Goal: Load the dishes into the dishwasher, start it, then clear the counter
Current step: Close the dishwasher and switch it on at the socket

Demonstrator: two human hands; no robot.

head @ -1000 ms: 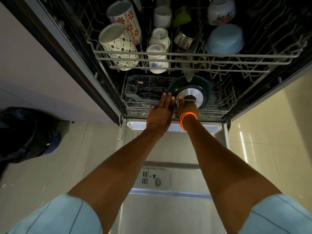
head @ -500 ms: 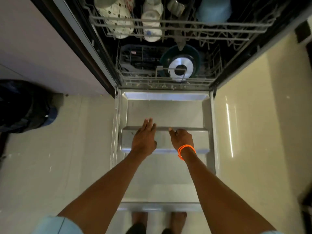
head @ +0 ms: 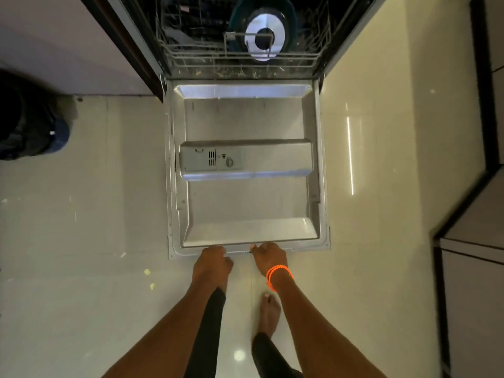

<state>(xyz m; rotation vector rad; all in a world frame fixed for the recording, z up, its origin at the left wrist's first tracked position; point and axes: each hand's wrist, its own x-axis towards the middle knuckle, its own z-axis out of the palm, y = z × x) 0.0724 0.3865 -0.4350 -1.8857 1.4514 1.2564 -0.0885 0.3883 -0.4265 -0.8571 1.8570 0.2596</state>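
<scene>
While arms reach down, left hand (head: pixel 212 261), right hand (head: pixel 268 256) grip door edge (head: pixel 240 248).

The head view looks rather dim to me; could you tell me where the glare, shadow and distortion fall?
Head view: dim overall; bright streak of glare on the floor tiles right of the dishwasher door; the tub behind the lower rack is nearly black; wide-angle bending splays the cabinet edges; both hands, left hand and right hand, are slightly soft at the door's front edge.
</scene>
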